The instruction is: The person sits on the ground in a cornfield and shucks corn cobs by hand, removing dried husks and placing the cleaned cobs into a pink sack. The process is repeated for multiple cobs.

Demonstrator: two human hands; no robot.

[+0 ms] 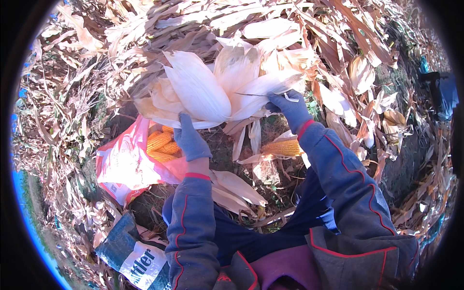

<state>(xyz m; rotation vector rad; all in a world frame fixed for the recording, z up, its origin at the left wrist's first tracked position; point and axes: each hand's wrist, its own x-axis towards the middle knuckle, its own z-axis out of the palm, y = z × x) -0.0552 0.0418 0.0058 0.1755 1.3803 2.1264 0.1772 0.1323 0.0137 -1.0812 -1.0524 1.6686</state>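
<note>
- Left hand (191,140) and right hand (289,106), fingers curled, grip a spread-open husk (195,84) between them; whether an ear sits inside, I cannot tell.
- Beside the left: bared ears (162,145) in a pink bag (128,157).
- Below the right: one bared ear (282,148), unbagged.

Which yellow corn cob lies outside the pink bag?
The cob below the right hand in the picture, alone among dry husks; the other yellow cobs sit bunched in the pink bag beside the left hand.
</note>
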